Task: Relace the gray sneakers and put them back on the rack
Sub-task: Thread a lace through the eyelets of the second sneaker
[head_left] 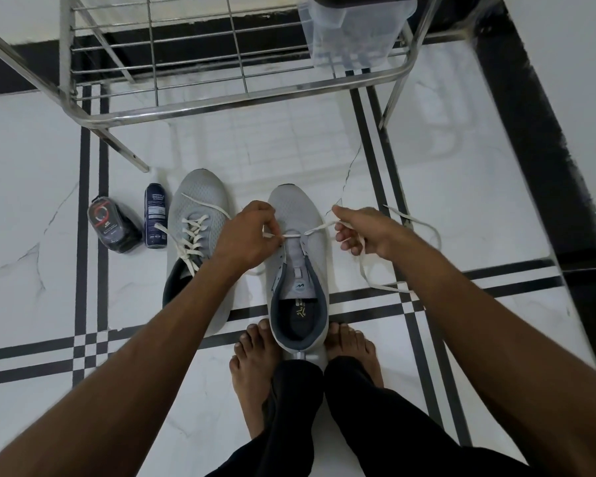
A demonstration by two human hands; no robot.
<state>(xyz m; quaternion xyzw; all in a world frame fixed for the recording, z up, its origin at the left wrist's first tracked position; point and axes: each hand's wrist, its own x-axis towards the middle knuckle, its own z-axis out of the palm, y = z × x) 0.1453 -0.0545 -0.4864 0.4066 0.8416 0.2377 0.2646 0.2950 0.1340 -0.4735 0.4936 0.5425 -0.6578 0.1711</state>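
Observation:
Two gray sneakers stand on the white tiled floor. The left sneaker is laced with a white lace, its ends lying loose. The right sneaker stands between my bare feet, with a white lace running only across its front eyelets. My left hand pinches the lace's left end at the eyelets. My right hand holds the right end, pulled out to the side, and the rest of it loops over the floor.
A steel wire rack stands just beyond the sneakers, holding a clear plastic box. A dark spray bottle and a wrapped black pack sit left of the sneakers. A black wall border runs along the right.

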